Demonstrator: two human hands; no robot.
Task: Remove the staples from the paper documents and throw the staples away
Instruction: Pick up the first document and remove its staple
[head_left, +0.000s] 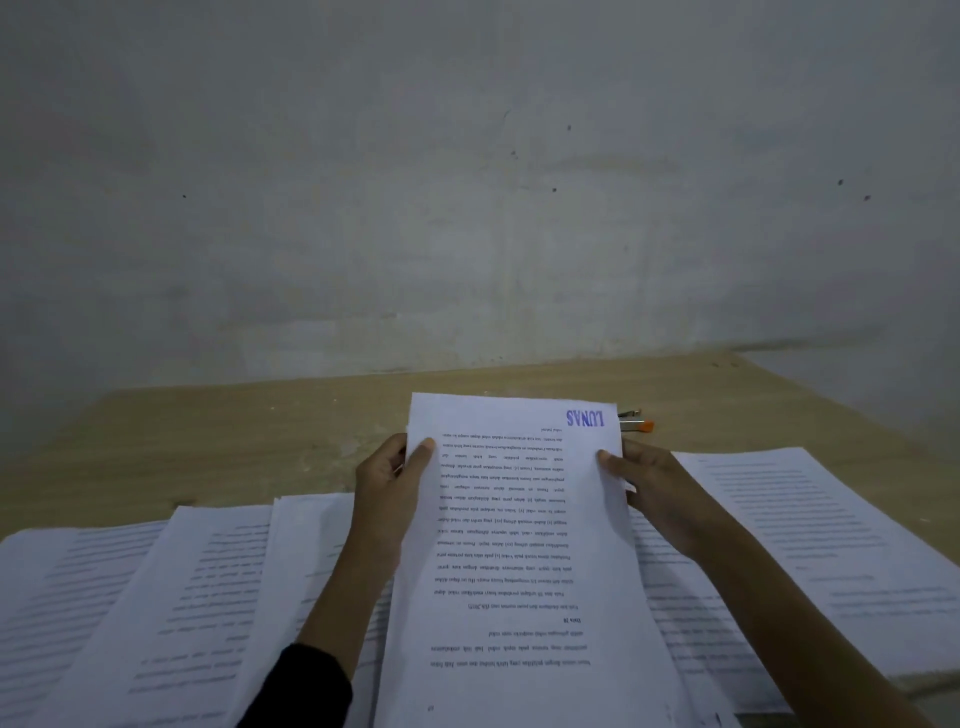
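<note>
Item 1: doc (519, 545), several white printed sheets, held lifted off the tabletop (260, 431) at frame centre, running 12 to 6 o'clock. Left hand (387, 483) was at the doc's 10 o'clock edge, thumb on the front face and fingers curled behind, pinching the sheets. Right hand (654, 493) was at the 2 o'clock edge w/ the same pinch. Judged reason: a two-sided grip kept the pages flat and raised for inspection, prob. to locate the staple. Print ran upside-down to the wearer, w/ a purple "LUNAS" stamp (585, 418) at the 12 o'clock end. The page head therefore prob. lay at the 6 o'clock end, which the frame cut off. No staple could be made out anywhere on the doc, and the fingers behind it were hidden on both sides. Item 2: small metal tool (635, 422) w/ orange tip, on the tabletop at 1 o'clock of the doc, mostly hidden behind its far corner. Stapler or staple remover, can't tell which; judged to be parked within reach for the pulling step. Item 3: paper sets (156, 597) fanned and overlapping on the tabletop from 7 to 9 o'clock, plus a stack (831, 530) at 3 o'clock. Their text was blurred, so stapled or done was unknown. Misc.: black sleeve (306, 686) at 7 o'clock; grey wall (467, 182) at 12 o'clock. No bin in view.
</note>
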